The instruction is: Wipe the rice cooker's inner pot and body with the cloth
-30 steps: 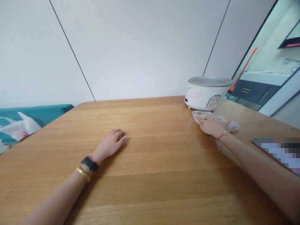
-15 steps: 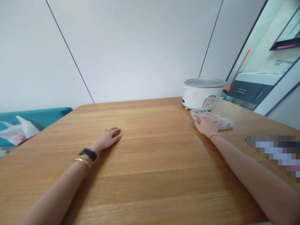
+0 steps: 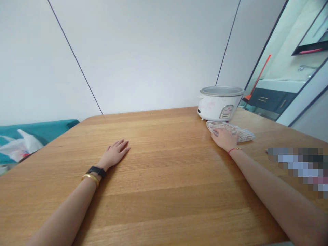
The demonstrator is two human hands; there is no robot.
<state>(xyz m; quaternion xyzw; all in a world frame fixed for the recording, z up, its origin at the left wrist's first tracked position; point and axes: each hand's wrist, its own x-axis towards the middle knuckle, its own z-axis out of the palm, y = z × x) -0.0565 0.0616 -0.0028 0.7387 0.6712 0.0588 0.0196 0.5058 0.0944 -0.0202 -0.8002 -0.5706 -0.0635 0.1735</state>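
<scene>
My left hand point(image 3: 114, 154) rests on the wooden table point(image 3: 159, 177) with its fingers stretched out, holding nothing. It wears a black band and a gold bangle at the wrist. Farther off to the right, my right hand point(image 3: 224, 139) lies over a patterned cloth point(image 3: 244, 135), its fingers bent and gripping the near-left part; the fingertips are partly hidden in the folds. Just behind the cloth stands a white rice cooker point(image 3: 216, 106) without a lid, a small panel on its front.
A blurred-out object point(image 3: 299, 164) lies at the table's right side. Beyond the left edge, a white plastic bag point(image 3: 24, 145) sits on a teal seat point(image 3: 55, 128). A pale wall point(image 3: 143, 54) runs behind the table. At the right, a doorway shows a red-handled broom point(image 3: 260, 77) and a washbasin point(image 3: 282, 83).
My left hand has shifted slightly and spread flatter on the table. The right hand stays on the cloth with little visible movement. The whole view has shifted a little.
</scene>
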